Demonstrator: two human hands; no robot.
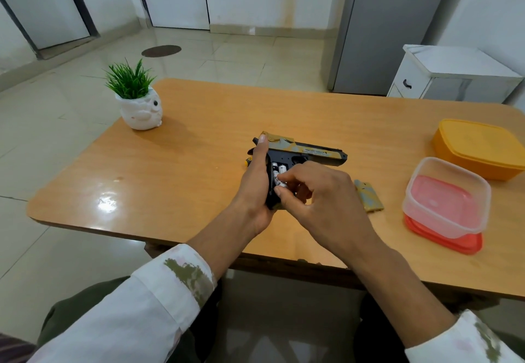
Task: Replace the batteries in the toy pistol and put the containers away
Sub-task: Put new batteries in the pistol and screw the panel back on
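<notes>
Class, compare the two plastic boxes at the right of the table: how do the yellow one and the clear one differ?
The yellow box is opaque; the clear box is see-through. The yellow box has its lid on; the clear box is open on top and sits on a red lid. The yellow box lies farther from the person, the clear box nearer the front edge of the table. Both are rounded, squarish plastic boxes.

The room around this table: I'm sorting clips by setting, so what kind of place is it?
Probably a home room, maybe kitchen or dining: a grey fridge-like appliance, a white cabinet, a potted plant on the wooden table.
</notes>
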